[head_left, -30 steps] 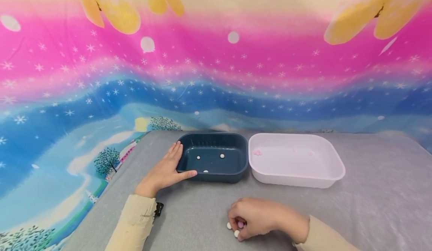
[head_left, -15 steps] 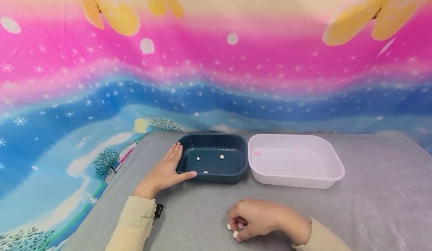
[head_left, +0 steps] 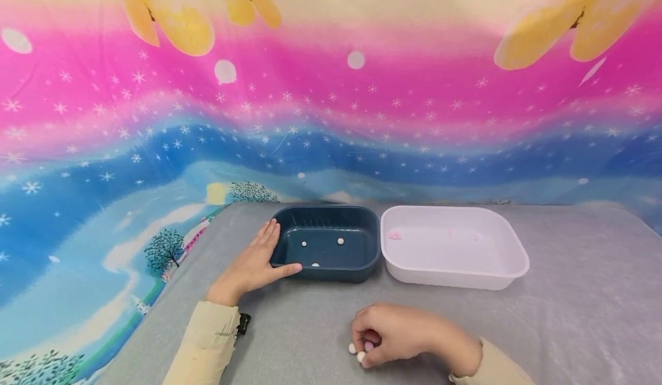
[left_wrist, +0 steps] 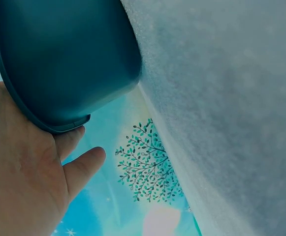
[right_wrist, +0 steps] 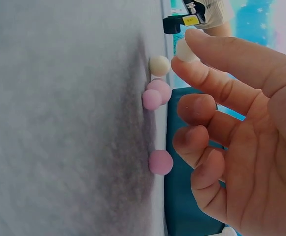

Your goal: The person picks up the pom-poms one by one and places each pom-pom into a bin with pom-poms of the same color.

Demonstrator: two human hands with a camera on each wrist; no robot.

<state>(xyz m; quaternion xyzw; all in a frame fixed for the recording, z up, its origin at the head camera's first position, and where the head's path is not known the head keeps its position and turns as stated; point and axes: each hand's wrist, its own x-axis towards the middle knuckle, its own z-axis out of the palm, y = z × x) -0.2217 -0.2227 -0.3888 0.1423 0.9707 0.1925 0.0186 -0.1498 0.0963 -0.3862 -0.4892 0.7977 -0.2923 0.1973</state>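
White ball [right_wrist: 184,51]: pinched between thumb and index fingertips of right hand [head_left: 395,330], the nearer hand; round, no long axis. Second white ball [right_wrist: 159,66], pink balls [right_wrist: 161,162]: just beside those fingers. Dark tray [head_left: 331,274]: beyond them, leftward; left hand [head_left: 250,263], thumb spread from fingers, on its rim.

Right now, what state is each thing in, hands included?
Dark bin: upright, uncovered, three white balls visible inside
White bin: upright, uncovered, pink balls inside
Held ball: white, pinched by the right hand
Other white ball: loose on the table
Loose pink balls: three on the table
Left hand: touching the dark bin
Right hand: pinching the held ball
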